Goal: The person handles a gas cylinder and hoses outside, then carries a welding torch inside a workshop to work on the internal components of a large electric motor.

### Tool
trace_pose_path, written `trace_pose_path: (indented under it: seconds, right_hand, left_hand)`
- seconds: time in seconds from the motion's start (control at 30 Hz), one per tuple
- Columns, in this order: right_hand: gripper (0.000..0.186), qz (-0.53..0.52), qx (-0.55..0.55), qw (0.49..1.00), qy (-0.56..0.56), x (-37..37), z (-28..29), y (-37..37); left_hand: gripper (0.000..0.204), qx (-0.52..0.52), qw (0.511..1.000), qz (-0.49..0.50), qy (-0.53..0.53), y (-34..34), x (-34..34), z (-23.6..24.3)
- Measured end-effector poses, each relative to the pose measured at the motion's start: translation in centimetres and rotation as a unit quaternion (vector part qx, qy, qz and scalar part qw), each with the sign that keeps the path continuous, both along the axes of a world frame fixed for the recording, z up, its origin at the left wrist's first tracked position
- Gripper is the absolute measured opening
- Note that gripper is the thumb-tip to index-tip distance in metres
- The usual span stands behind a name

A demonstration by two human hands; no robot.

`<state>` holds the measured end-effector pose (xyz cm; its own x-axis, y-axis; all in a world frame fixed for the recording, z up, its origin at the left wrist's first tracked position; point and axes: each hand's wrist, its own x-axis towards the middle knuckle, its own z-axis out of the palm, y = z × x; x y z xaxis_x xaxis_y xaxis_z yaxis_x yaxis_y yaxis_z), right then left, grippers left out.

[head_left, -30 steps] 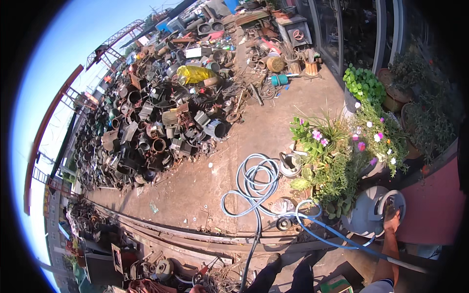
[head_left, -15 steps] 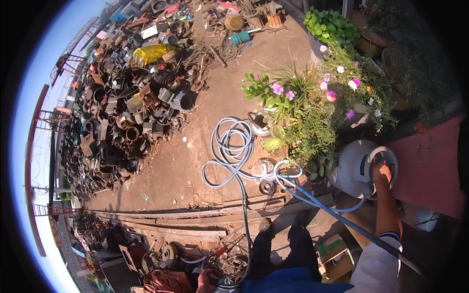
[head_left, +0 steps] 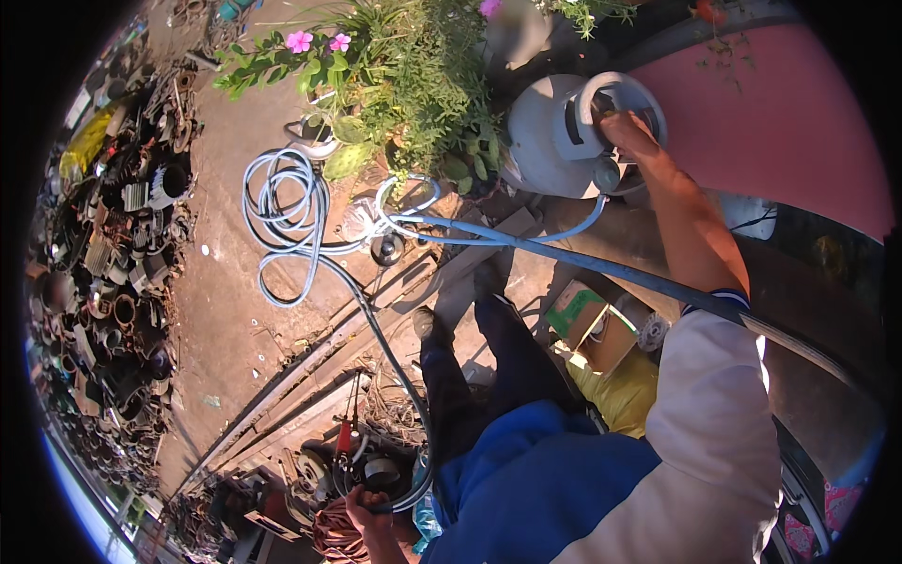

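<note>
My right hand (head_left: 628, 134) reaches inside the collar of a grey gas cylinder (head_left: 547, 141). Its fingers curl at the shaded top fitting, and what they grip is hidden. A round regulator (head_left: 607, 176) sits beside my wrist, with a pale blue hose (head_left: 584, 226) running from it toward a loose coil of hose (head_left: 287, 211) on the ground. At the lower edge my left hand (head_left: 365, 510) is closed around a dark stretch of hose (head_left: 399, 501) that comes down from the coil. Just above that hand lies a red-handled torch (head_left: 345, 438) with thin metal rods.
Scrap metal parts (head_left: 103, 273) are heaped along the left. Flowering plants (head_left: 404, 94) crowd the cylinder's left side. A dark blue bar (head_left: 620, 274) slants beneath my right arm. Near my legs stand an open cardboard box (head_left: 601, 338) and a yellow sack (head_left: 620, 390). Long metal strips (head_left: 310, 376) cross the ground.
The view has swung right and downward, so the cylinder, plants and coil appear farther left and higher. My right hand stays in the cylinder's collar. My left hand and the torch now show more fully.
</note>
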<state>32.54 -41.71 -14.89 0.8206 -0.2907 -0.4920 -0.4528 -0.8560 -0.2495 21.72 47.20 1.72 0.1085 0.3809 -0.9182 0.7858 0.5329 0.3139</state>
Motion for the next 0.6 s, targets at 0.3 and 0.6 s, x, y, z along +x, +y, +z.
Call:
trace_pose_path:
  seconds: [0.3,0.6]
  right_hand:
    - [0.043,-0.001,-0.146,0.979,0.142,1.9,5.3,5.1]
    - [0.036,-0.180,-0.157,0.971,0.021,1.5,2.1,4.0]
  left_hand:
    - [0.033,-0.003,1.000,-0.002,0.007,0.8,-1.0,-0.9]
    - [0.027,-0.017,0.999,-0.037,0.009,0.8,-0.3,-0.9]
